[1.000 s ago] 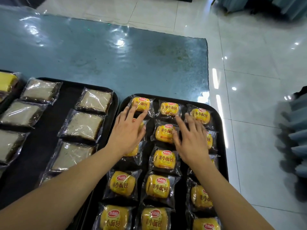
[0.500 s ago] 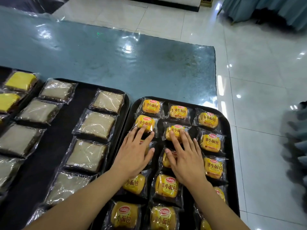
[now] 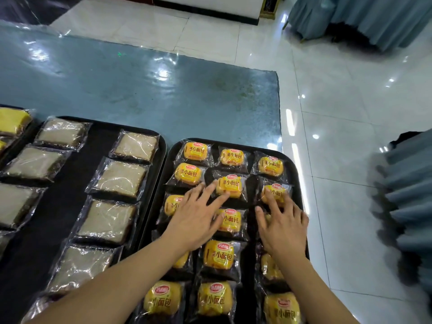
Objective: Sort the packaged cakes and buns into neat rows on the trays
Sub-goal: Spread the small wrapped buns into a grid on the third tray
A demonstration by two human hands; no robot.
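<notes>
The main risk lies in the slippery clear wrappers: the small yellow buns sit close together on the right-hand black tray, wrapper edges touching or overlapping, so a sideways push on one is likely to drag its neighbour and skew the three columns that are already nearly straight. The bun in the middle column's second row sits slightly lower than the buns on either side, and a firm shove from flat fingers could ride it up over the bun below it instead of sliding it. The bun at the right of the second row lies near the tray's right rim, which itself sits near the edge of the blue table in the centre right of the frame, so an outward nudge could crowd it against that rim. The left hand lies palm down over the left and middle columns, fingers spread and nearly straight, fingertips touching the lower left edge of the middle bun; it grips nothing. The right hand is also palm down, fingers slightly bent, tips resting on the right-column bun, pressing rather than pinching. The pale square cakes lie in rows on the neighbouring tray at centre left, untouched.
</notes>
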